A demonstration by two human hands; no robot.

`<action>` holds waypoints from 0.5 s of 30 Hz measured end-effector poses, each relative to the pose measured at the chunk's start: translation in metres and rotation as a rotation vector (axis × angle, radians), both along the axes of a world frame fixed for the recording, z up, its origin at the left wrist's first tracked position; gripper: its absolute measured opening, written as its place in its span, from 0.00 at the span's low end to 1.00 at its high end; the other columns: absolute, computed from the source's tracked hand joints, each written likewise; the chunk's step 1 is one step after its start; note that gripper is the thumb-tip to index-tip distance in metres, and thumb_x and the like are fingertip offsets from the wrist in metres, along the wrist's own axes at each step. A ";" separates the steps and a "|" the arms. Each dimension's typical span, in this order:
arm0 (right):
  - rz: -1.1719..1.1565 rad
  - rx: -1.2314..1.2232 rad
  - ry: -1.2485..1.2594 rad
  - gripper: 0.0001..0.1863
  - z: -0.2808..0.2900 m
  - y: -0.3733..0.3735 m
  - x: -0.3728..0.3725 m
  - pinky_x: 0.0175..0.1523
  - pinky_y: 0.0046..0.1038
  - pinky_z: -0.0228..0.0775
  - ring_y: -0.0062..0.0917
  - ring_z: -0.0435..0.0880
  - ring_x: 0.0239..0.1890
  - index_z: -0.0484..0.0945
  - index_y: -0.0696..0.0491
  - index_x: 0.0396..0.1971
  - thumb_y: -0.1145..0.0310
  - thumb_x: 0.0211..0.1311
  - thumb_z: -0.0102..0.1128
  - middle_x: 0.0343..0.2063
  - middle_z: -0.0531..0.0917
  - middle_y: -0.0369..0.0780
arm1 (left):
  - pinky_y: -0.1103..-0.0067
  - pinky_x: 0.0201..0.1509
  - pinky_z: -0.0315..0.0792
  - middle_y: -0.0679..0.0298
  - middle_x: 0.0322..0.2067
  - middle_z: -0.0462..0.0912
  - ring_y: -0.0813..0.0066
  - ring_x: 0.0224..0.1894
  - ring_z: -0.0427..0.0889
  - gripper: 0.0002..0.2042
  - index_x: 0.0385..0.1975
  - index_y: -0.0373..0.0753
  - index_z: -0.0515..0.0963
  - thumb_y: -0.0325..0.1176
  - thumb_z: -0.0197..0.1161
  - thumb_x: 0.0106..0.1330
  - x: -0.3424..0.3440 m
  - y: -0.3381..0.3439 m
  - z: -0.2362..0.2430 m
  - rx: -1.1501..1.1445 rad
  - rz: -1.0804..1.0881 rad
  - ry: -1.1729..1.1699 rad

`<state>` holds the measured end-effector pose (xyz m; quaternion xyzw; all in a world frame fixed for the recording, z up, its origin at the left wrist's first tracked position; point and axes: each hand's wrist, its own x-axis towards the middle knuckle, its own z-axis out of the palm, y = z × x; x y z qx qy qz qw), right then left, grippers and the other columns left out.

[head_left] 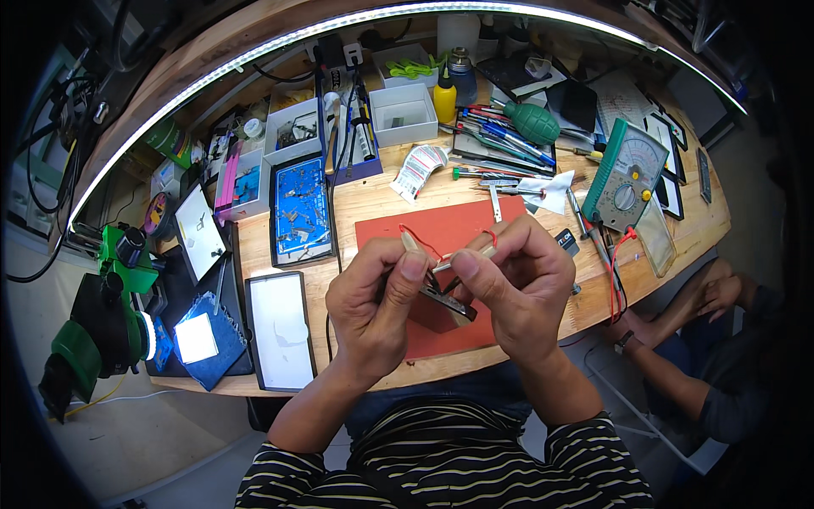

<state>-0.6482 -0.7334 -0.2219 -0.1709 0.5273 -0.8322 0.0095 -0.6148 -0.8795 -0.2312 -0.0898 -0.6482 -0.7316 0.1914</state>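
Observation:
Above the red-brown mat (386, 223), my left hand (373, 297) and my right hand (530, 284) are close together, each with thumb and fingers pinched. My left hand grips a slim pale piece (409, 241) with a thin red wire (421, 240) looping from it. A similar pale piece (488, 251), also with red wire beside it, is pinched in my right hand. Just below the fingertips is a narrow dark bar (449, 305) with a shiny edge. My fingers partly cover these parts, so I cannot tell their exact kind or how they join.
An analog multimeter (626, 174) with red leads stands at the right. Pens and tools (500, 136) lie behind the mat. Left are a blue parts tray (302, 210), a white tray (280, 331) and a green device (106, 314) with a lit ring. Another person's hands (721, 288) rest at far right.

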 end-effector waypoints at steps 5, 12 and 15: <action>0.013 -0.062 -0.016 0.09 -0.001 -0.001 0.001 0.31 0.15 0.75 0.14 0.81 0.27 0.70 0.58 0.29 0.79 0.59 0.65 0.26 0.80 0.39 | 0.87 0.34 0.68 0.66 0.29 0.78 0.87 0.31 0.73 0.08 0.35 0.32 0.75 0.31 0.55 0.73 0.000 -0.001 0.000 -0.023 0.010 0.000; 0.018 -0.072 0.017 0.09 -0.002 -0.001 0.001 0.32 0.15 0.76 0.15 0.81 0.28 0.71 0.59 0.30 0.81 0.59 0.64 0.27 0.80 0.40 | 0.85 0.35 0.71 0.63 0.29 0.79 0.82 0.30 0.76 0.09 0.36 0.31 0.74 0.31 0.54 0.73 0.002 -0.001 0.000 -0.015 -0.001 -0.023; 0.030 -0.099 0.018 0.09 -0.002 -0.001 0.001 0.31 0.15 0.76 0.15 0.82 0.27 0.71 0.59 0.30 0.81 0.59 0.64 0.27 0.80 0.40 | 0.85 0.35 0.71 0.62 0.29 0.79 0.82 0.30 0.76 0.09 0.35 0.31 0.73 0.31 0.54 0.73 0.001 -0.001 -0.001 -0.034 0.007 -0.009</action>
